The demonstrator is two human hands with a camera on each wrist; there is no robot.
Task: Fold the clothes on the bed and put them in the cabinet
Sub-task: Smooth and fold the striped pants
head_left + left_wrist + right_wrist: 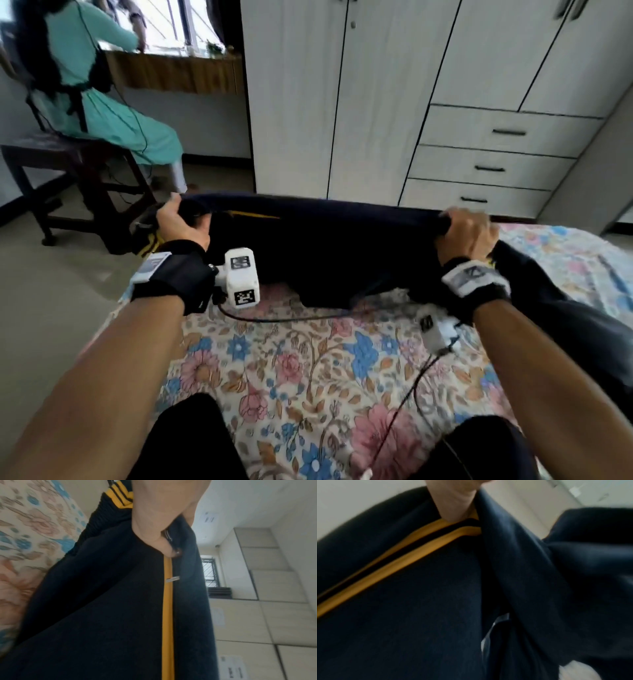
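Note:
A dark navy jacket (325, 246) with yellow trim hangs stretched between my two hands above the floral bed (308, 359). My left hand (180, 222) grips its left end near the striped yellow cuff. My right hand (467, 229) grips the right end, and a sleeve trails down over the bed's right side. In the left wrist view my left hand (163, 520) pinches the jacket (111, 608) beside a yellow zip strip. In the right wrist view my right hand (455, 503) holds the jacket (436, 601) next to its yellow trim. The white cabinet (342, 102) stands shut behind the bed.
A person in a teal dress (92, 85) sits on a dark wooden chair (68, 164) at the left by a window. Three drawers (496, 164) sit low in the cabinet's right part. Wrist camera cables (291, 318) lie across the bed.

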